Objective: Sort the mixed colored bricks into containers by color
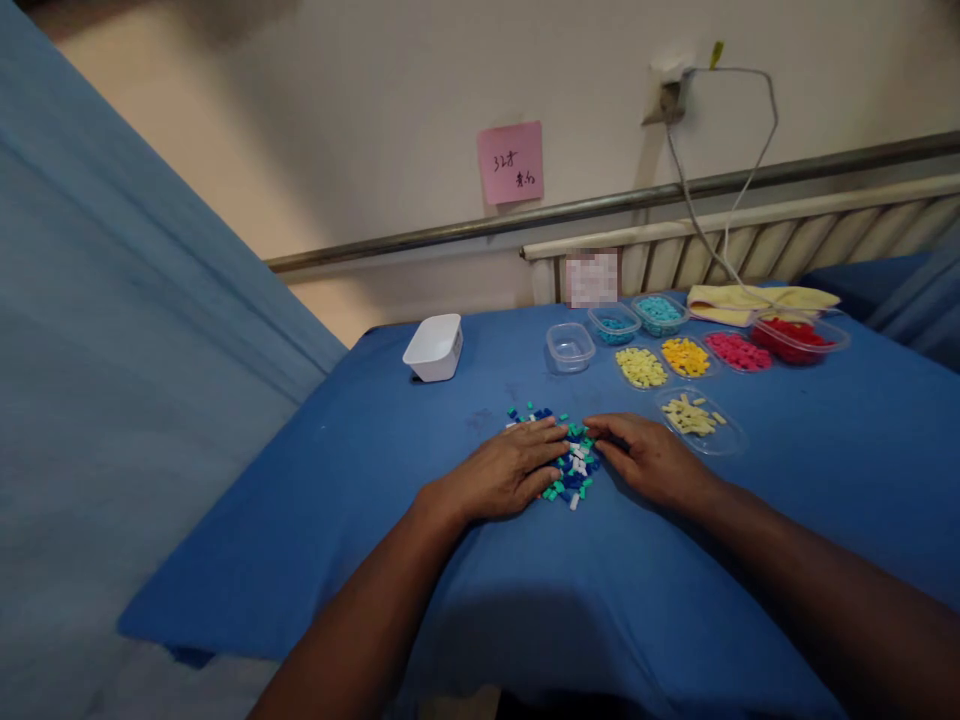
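A loose pile of small plastic pieces (pixel 577 465) in dark blue, green and white lies on the blue cloth. My left hand (pixel 510 465) rests palm down on the pile's left side, fingers stretched out and covering part of it. At the right edge is my right hand (pixel 645 455), its fingers bent toward the pieces, with a gap between thumb and forefinger. No piece shows in its grasp. Just beyond my right hand, a shallow clear tray (pixel 724 440) holds pale yellow pieces.
A white tub (pixel 435 347) stands at the back left, and a clear container (pixel 570 348) nearer the middle. Several containers of coloured pieces, including yellow (pixel 685 357) and red (pixel 795 338), fill the back right beside a yellow cloth (pixel 757 302). A cable (pixel 686 190) hangs behind.
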Demonstrator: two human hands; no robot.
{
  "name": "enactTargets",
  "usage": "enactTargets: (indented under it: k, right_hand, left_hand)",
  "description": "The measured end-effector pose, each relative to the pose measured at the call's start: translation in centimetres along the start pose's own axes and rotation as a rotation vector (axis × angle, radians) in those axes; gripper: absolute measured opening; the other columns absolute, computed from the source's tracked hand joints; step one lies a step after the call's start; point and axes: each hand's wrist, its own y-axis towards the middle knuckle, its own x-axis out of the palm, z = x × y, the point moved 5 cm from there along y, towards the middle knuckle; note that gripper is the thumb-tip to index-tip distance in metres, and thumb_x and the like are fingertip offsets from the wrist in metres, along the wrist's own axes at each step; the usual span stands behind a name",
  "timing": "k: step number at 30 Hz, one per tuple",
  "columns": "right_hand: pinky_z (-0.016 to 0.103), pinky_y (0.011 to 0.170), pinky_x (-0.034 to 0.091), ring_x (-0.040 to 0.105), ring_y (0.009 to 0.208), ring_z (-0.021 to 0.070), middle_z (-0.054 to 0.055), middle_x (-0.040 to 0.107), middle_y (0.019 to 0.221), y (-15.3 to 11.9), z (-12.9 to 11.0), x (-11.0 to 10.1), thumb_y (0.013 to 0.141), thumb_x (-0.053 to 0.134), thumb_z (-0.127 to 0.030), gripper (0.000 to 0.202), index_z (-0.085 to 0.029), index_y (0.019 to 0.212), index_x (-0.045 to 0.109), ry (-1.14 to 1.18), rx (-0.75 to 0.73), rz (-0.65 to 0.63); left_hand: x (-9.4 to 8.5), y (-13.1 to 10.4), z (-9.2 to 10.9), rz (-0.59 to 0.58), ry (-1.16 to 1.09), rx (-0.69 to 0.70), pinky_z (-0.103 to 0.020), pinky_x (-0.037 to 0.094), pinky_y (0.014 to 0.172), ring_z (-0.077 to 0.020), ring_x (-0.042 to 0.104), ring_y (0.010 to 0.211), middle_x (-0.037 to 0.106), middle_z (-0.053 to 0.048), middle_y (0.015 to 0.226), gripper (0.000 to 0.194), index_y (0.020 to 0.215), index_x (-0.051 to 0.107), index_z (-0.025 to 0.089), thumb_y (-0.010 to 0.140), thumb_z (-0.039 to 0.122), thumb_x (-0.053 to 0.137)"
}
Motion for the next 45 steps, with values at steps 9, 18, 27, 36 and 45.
enactTargets:
  k: [9, 18, 27, 36, 45]
  right_hand:
    - [0.043, 0.093, 0.064, 0.078, 0.096, 0.0254, 0.010, 0.081, 0.117, -0.2, 0.0, -0.4, 0.099, 0.063, -0.027, 0.040, -0.022, 0.138, 0.073, 0.036, 0.086, 0.029]
    - [0.038, 0.090, 0.057, 0.074, 0.099, 0.0246, 0.009, 0.079, 0.114, 1.5, -0.7, -0.8, 0.091, 0.070, -0.023, 0.040, -0.021, 0.130, 0.076, -0.021, 0.108, -0.225]
    - [0.033, 0.084, 0.056, 0.072, 0.091, 0.0206, 0.005, 0.078, 0.107, 2.5, -1.9, -1.0, 0.086, 0.065, -0.015, 0.038, -0.023, 0.122, 0.077, 0.034, 0.163, -0.309]
    - [0.035, 0.082, 0.061, 0.077, 0.093, 0.0231, 0.007, 0.082, 0.109, 0.4, -0.6, -1.8, 0.098, 0.064, -0.032, 0.031, -0.024, 0.126, 0.076, 0.192, 0.268, -0.204]
    - [0.033, 0.075, 0.055, 0.070, 0.081, 0.0201, 0.006, 0.076, 0.098, 1.7, -1.0, -1.2, 0.091, 0.068, -0.021, 0.032, -0.022, 0.121, 0.078, 0.045, 0.213, -0.266]
  left_hand:
    - [-1.6, -0.7, 2.4, 0.140, 0.066, 0.150, -0.049, 0.050, 0.121, -0.0278, 0.067, 0.139, 0.072, -0.012, 0.147, 0.033, 0.138, 0.074, 0.022, 0.110, 0.031, 0.058]
    - [-0.2, -0.6, 4.7, 0.119, 0.137, 0.315, -0.039, 0.061, 0.097, -0.0241, 0.076, 0.108, 0.081, -0.011, 0.116, 0.022, 0.113, 0.078, 0.018, 0.110, 0.029, 0.059]
    - [-3.6, -2.0, -0.9, 0.531, -0.026, 0.019, -0.039, 0.061, 0.100, -0.0225, 0.077, 0.110, 0.082, -0.008, 0.117, 0.017, 0.117, 0.077, 0.020, 0.108, 0.022, 0.063]
    - [-2.9, -2.9, -7.3, 0.728, -0.261, -0.386, -0.036, 0.058, 0.091, -0.0211, 0.075, 0.098, 0.080, -0.005, 0.102, 0.025, 0.095, 0.080, 0.022, 0.107, 0.036, 0.063]
    - [-1.9, -1.8, -8.8, 0.652, -0.295, -0.545, -0.036, 0.056, 0.088, -0.0225, 0.073, 0.094, 0.079, -0.004, 0.097, 0.031, 0.089, 0.079, 0.023, 0.103, 0.044, 0.063]
